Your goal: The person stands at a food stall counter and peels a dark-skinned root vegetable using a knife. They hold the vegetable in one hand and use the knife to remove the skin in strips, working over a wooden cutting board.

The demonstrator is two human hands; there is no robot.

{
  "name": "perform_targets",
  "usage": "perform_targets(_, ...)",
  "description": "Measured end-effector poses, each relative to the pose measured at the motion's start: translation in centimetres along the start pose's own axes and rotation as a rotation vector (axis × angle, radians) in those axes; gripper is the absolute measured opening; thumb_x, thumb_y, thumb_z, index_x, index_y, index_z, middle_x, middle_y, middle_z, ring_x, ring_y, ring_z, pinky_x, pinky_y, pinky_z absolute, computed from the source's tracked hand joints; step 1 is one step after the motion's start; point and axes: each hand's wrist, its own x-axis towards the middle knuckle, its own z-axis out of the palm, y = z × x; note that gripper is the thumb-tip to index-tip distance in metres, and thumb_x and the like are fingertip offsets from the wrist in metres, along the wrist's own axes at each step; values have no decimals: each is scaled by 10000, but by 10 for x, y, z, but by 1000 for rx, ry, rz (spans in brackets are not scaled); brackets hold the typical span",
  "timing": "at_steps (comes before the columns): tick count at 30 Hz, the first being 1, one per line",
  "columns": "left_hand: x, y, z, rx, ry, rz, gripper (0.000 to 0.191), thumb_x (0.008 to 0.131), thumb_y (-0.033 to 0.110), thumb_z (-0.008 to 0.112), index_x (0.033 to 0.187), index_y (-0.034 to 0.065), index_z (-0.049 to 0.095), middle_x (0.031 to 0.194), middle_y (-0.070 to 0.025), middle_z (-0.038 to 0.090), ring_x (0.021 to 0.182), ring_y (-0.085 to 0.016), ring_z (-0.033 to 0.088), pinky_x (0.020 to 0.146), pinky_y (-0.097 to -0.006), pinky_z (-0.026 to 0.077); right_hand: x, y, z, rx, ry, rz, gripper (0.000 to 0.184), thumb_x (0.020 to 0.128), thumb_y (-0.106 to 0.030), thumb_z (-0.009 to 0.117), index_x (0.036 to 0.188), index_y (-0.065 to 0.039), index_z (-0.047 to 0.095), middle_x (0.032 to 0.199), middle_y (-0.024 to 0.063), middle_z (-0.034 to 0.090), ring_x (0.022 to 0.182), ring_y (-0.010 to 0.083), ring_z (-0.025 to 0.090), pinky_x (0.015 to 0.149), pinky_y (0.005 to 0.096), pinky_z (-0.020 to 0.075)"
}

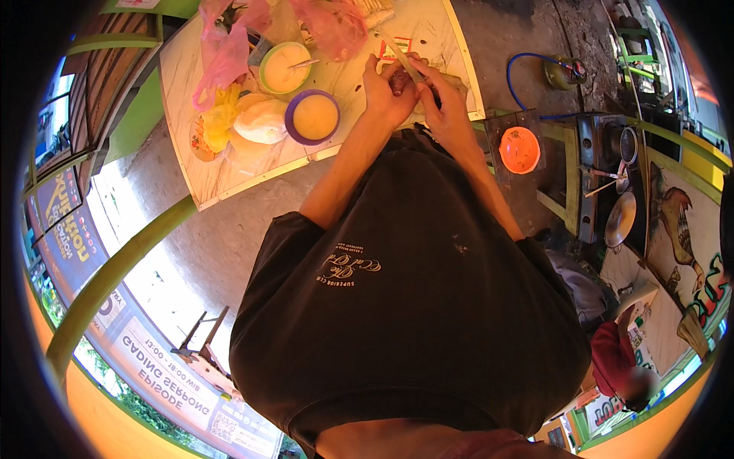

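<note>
My left hand (389, 94) is closed around a small reddish-brown piece of food (399, 82), perhaps a shallot or sausage; which one I cannot tell. In my right hand (440, 94) is a knife (401, 55), its pale blade slanting up and left across the food piece. Both hands are close together over the near right part of the marble-patterned table (252, 182). Just beyond them lies a small red-and-white packet (397, 48). To the left stand a purple bowl (314, 117) of pale yellow mixture and a green bowl (285, 67) of pale mixture with a spoon.
Pink plastic bags (335, 26), a white bundle in clear plastic (261, 121) and a yellow bag (221, 123) rest on the table. Right of it are an orange basin (519, 150), a gas cylinder (565, 73) with a blue hose, and a wok (621, 219). Another person (610, 356) is at lower right.
</note>
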Motion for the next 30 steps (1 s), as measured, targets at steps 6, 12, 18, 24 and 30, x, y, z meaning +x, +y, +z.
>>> perform_targets(6, 14, -3, -12, -71, -106, -21, 812, 1070, 592, 196, 1024, -115, 593, 945, -203, 622, 939, -338, 578, 966, -526, 481, -10, 4, -1, -1, -17, -2, 399, 995, 7, 537, 1386, -36, 605, 1058, 217, 691, 830, 247, 653, 816, 352, 523)
perform_targets(12, 19, -6, -17, -61, -122, 19, 827, 1070, 592, 177, 977, -123, 581, 918, -203, 605, 914, -348, 569, 969, -509, 485, -27, 6, -6, 171, -71, 162, 408, 1049, -50, 546, 1455, -83, 572, 950, 30, 608, 858, 97, 550, 794, 247, 477)
perform_targets(18, 15, -1, -22, 56, -168, -18, 864, 1067, 623, 87, 1043, -81, 587, 986, -214, 607, 947, -355, 561, 927, -516, 470, -41, 12, -17, 277, -164, 220, 433, 1052, -67, 539, 1484, -93, 541, 896, -5, 566, 837, 64, 506, 771, 211, 437)
perform_targets(24, 14, -3, -22, 64, -176, -26, 927, 1040, 687, 107, 999, -77, 630, 937, -212, 631, 921, -352, 569, 899, -483, 436, -40, 1, -16, 317, -130, 249, 415, 1037, -31, 526, 1447, -64, 578, 897, 10, 570, 838, 84, 522, 770, 247, 492)
perform_targets(30, 12, -2, -17, 115, -190, 9, 895, 1060, 646, 109, 1084, -89, 618, 985, -215, 624, 939, -356, 573, 904, -511, 489, -24, 3, -2, 353, -96, 209, 408, 1043, -36, 529, 1449, -51, 570, 913, 13, 574, 850, 87, 533, 801, 246, 483)
